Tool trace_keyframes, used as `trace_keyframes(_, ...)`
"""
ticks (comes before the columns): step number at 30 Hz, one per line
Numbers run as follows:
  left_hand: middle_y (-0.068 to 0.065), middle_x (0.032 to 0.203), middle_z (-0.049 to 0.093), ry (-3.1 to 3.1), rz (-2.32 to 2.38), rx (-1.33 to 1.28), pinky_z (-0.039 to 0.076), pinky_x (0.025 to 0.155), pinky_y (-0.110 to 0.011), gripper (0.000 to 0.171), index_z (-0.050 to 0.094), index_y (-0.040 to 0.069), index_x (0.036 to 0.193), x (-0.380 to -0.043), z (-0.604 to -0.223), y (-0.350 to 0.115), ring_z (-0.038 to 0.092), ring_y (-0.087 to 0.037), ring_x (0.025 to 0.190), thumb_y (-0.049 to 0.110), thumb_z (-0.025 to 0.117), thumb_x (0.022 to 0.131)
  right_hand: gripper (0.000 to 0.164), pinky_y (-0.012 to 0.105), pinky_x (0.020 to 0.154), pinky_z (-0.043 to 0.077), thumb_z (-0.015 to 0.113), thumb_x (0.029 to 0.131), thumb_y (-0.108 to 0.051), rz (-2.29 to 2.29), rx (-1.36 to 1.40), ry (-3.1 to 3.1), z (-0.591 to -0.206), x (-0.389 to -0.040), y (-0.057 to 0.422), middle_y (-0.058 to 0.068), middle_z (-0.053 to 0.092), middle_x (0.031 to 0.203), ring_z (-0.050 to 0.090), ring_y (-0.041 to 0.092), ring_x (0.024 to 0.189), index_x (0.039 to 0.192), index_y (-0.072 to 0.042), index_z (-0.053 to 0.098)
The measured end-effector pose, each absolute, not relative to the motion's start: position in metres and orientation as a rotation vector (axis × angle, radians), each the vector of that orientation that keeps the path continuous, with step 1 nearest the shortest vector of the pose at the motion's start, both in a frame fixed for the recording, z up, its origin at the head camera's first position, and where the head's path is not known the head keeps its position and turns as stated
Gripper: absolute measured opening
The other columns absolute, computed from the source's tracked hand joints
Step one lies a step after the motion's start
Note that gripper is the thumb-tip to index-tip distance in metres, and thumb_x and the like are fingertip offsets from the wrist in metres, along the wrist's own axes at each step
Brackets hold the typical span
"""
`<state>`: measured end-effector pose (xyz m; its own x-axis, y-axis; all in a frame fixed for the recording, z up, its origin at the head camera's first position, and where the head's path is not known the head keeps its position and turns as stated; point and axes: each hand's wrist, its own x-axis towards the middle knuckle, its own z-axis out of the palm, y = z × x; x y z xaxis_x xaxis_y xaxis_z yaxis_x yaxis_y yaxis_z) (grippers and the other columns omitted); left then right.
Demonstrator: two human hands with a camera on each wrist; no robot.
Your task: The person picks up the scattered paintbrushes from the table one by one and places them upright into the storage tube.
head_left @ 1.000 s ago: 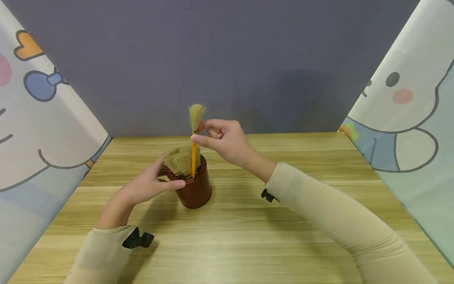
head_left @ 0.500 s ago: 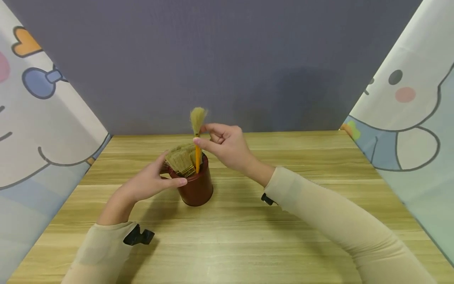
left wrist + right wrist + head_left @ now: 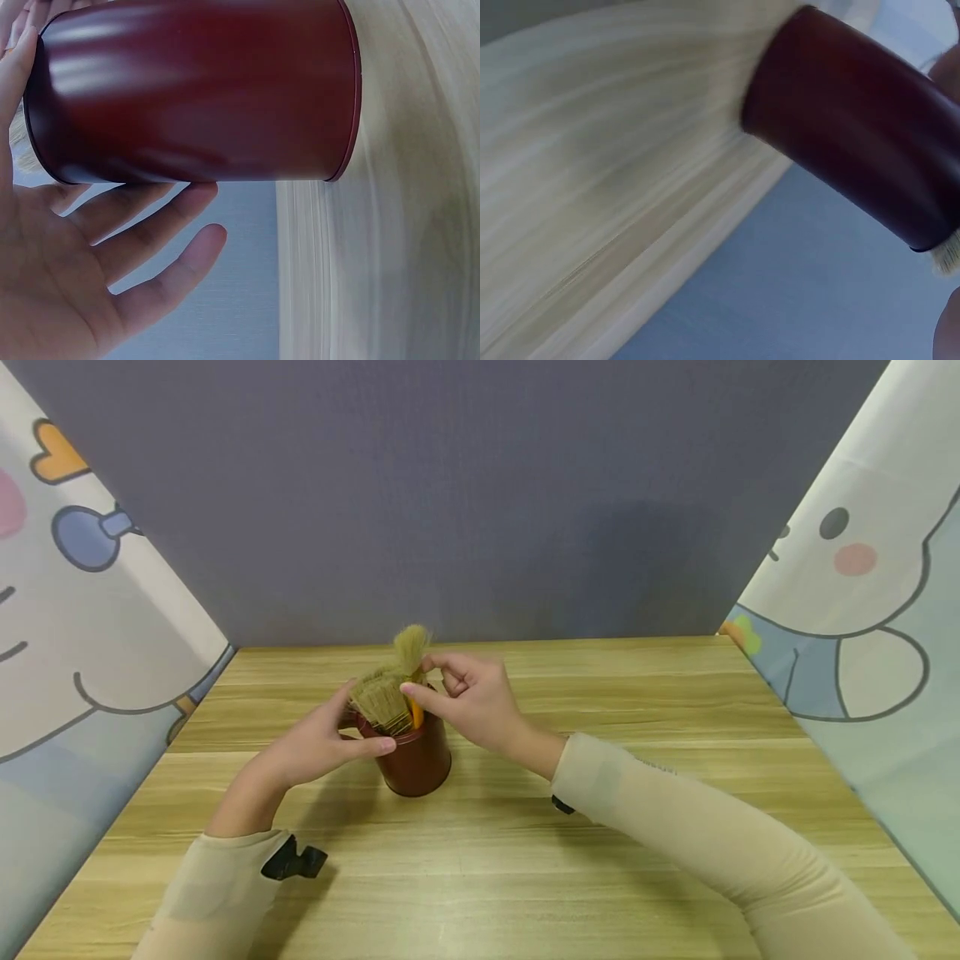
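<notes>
A dark red cylindrical can stands upright on the table, with several flat pale-bristled brushes in it, bristles up. My left hand holds the can near its rim, thumb in front and fingers on the far side. Those fingers lie against the can's side in the left wrist view, the little finger spread off it. My right hand pinches a round brush with a yellow handle between thumb and index finger. Its bristles point up, and the lower handle is down inside the can.
The wood-grain table runs back to a dark grey partition. Cartoon-printed white panels flank both sides. A black clip is on the left sleeve.
My right hand has moved down with the round brush, and its handle has sunk deeper into the can. The can shifted slightly early on; my left hand stays at its rim.
</notes>
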<state>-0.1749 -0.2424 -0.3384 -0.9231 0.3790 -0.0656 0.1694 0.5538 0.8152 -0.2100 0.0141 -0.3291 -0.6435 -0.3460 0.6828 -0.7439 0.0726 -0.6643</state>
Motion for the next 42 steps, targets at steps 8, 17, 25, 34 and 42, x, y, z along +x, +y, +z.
trace_keyframes(8,-0.017,0.16,0.047,2.551,1.289,0.446,0.056,0.107,-0.056,0.103,0.01,0.017,0.172,-0.177,-0.34,-0.244,0.049,-0.043,0.147,0.041,0.078,0.098,0.022,0.016,0.054,0.022,0.091,0.085,-0.017,1.186,1.153,-2.09,-0.35,-0.208,0.016,-0.005,0.037,0.056,0.023,0.0,0.056,0.097,-0.004,0.078)
trace_keyframes(17,-0.025,0.161,0.044,2.581,1.21,0.37,0.053,0.11,-0.059,0.115,-0.002,0.012,0.172,-0.179,-0.335,-0.244,0.049,-0.045,0.148,0.048,0.077,0.098,0.024,0.018,0.055,0.017,0.091,0.087,-0.028,1.128,1.036,-2.162,-0.341,-0.213,0.017,-0.009,0.03,0.058,0.022,0.004,0.055,0.094,-0.009,0.079)
trace_keyframes(25,-0.031,0.174,0.018,2.599,1.126,0.311,0.05,0.112,-0.064,0.121,-0.008,0.009,0.171,-0.176,-0.328,-0.243,0.047,-0.052,0.148,0.055,0.076,0.097,0.022,0.015,0.052,0.02,0.088,0.089,-0.031,1.048,0.953,-2.205,-0.34,-0.209,0.017,-0.008,0.04,0.054,0.026,0.001,0.052,0.085,-0.012,0.076)
trace_keyframes(34,-0.025,0.148,0.054,2.608,1.132,0.322,0.055,0.107,-0.058,0.118,-0.005,0.009,0.172,-0.176,-0.325,-0.243,0.054,-0.046,0.142,0.051,0.076,0.098,0.027,0.013,0.049,0.031,0.089,0.088,-0.033,0.815,1.09,-2.106,-0.344,-0.207,0.016,-0.006,0.057,0.055,0.04,0.001,0.048,0.083,-0.012,0.074)
trace_keyframes(42,-0.022,0.14,0.058,2.599,1.136,0.328,0.056,0.106,-0.056,0.118,-0.006,0.009,0.172,-0.176,-0.324,-0.24,0.058,-0.042,0.137,0.051,0.076,0.098,0.029,0.012,0.049,0.033,0.089,0.088,-0.039,0.865,1.084,-2.251,-0.341,-0.206,0.019,-0.007,0.062,0.058,0.043,0.0,0.048,0.082,-0.013,0.077)
